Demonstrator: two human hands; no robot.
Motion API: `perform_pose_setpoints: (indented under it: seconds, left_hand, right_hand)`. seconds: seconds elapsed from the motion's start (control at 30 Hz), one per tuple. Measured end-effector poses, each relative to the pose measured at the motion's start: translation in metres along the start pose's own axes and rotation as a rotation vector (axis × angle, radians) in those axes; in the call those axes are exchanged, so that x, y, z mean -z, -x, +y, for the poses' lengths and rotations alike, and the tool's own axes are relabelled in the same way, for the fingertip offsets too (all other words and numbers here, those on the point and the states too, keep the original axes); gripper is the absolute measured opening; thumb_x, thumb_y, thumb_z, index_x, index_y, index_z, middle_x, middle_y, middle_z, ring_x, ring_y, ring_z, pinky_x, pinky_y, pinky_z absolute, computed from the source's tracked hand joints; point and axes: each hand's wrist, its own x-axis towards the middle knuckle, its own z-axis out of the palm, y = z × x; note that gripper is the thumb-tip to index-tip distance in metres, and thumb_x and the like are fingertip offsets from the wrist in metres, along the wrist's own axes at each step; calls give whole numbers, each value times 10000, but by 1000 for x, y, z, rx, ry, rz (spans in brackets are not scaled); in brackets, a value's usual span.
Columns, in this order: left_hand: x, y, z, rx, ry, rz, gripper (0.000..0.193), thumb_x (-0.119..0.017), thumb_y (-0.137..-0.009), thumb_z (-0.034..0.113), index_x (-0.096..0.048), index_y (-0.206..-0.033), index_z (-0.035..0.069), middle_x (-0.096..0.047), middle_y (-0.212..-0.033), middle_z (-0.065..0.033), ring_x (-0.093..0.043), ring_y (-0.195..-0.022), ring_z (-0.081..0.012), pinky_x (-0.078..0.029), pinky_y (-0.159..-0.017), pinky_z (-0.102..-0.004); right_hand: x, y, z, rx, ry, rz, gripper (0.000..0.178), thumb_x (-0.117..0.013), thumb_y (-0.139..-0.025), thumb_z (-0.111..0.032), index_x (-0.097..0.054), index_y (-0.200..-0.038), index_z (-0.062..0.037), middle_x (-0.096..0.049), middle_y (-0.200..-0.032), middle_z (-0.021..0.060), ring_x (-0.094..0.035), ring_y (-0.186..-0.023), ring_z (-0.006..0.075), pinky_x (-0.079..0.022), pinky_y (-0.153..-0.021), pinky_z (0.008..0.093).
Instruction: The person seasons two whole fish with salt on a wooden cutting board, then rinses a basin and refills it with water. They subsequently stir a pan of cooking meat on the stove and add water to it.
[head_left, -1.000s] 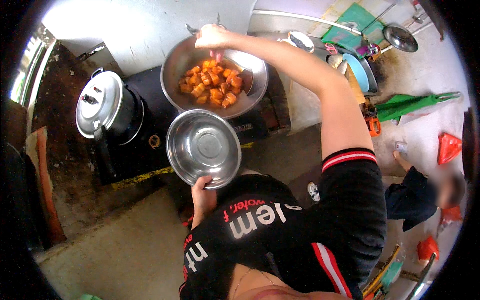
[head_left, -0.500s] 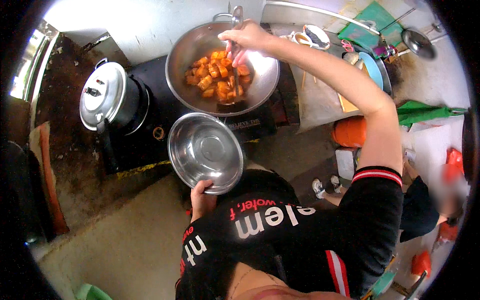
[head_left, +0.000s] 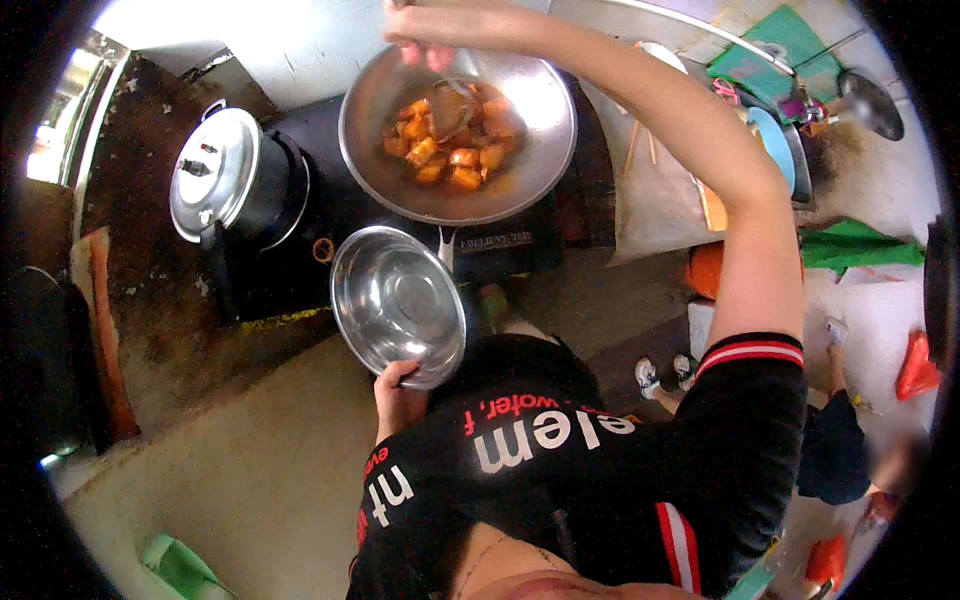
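Observation:
My left hand [head_left: 402, 395] grips the near rim of a shiny, empty metal bowl [head_left: 395, 300], tilted in front of the stove. Past the bowl stands a large metal wok [head_left: 535, 190] with chunks of orange-brown food [head_left: 465, 177] in its bottom. Above the wok's far rim, my right hand [head_left: 430, 35] is closed at the picture's upper edge around the handle of a cooking spatula, most of which the hand and the edge hide. The spatula's broad blade [head_left: 453, 112] rests among the chunks and looks slightly blurred.
Left of the wok, a lidded pressure cooker [head_left: 225, 175] stands on the black stove [head_left: 330, 185], its handle pointing toward me. At right are a counter [head_left: 645, 215] with dishes, an orange container [head_left: 703, 268] and a hanging pan [head_left: 870, 105]. Another person [head_left: 835, 450] is at the far right.
My right hand has moved away from me and left, past the wok's far rim, with the spatula. Its blade now shows among the shifted chunks. My left hand still holds the bowl.

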Motion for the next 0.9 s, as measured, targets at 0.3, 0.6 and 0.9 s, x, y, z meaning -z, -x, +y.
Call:
perform_pose_setpoints:
  seconds: [0.3,0.6,0.9]
  left_hand:
    - [-11,5,-1,-39,-44,111,406,-511,-726,59,-496,-1098,-101,-575,-1095,-158,-538,-1036,-290,-377,-961,-409]
    - [-8,0,-6,-96,-19,34,434,-519,-720,59,-486,-1127,-91,-563,-1121,-156,-532,-1048,-286,-381,-955,-405]
    - [-7,-1,-3,-91,-18,22,427,-520,-712,41,-489,-1118,-89,-562,-1114,-155,-530,-1046,-290,-391,-941,-415]
  right_hand:
    - [-69,-70,26,-89,113,-7,359,-508,-765,-322,-609,-736,21,-648,-654,105,-649,-530,174,-554,-526,288]
    - [-76,-92,9,18,320,-19,329,-489,-764,-305,-629,-678,-19,-630,-574,61,-626,-473,152,-537,-493,276]
    - [-78,-85,27,-141,354,78,317,-513,-758,-332,-624,-697,-41,-637,-603,59,-640,-502,156,-551,-566,271]
